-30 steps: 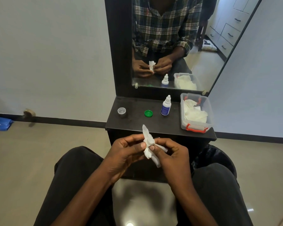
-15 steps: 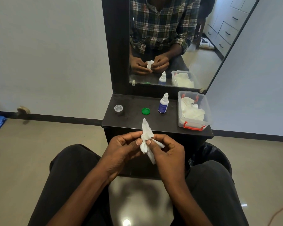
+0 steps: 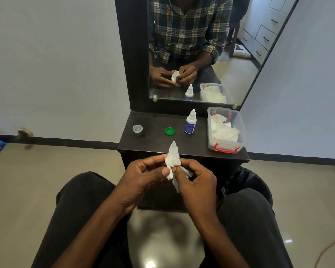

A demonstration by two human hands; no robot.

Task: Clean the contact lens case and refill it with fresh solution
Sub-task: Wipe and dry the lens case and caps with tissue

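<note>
Mirror (image 3: 201, 45) backs the dark counter (image 3: 153, 147); reflection shows both hands on the tissue. Clear tub (image 3: 225, 147) with orange latches sits at counter's right end, crumpled tissues inside. Solution bottle (image 3: 190, 123) stands upright just left of the tub, cap on. Green cap (image 3: 170, 131) lies left of the bottle; clear cap (image 3: 137, 128) sits well apart, toward the left end.

Left hand (image 3: 143, 176) and right hand (image 3: 195, 182) are held over the lap in front of the counter, both grips clamped on a white tissue (image 3: 173, 159), fingers curled round it. Lens case itself isn't visible; likely wrapped inside the tissue, being wiped. Can't confirm.

Risks: case slips from the wad and drops to the floor, since nothing is under the hands. Tissue may shed lint into the wells. Loose caps could get swapped or knocked off on the next reach.
</note>
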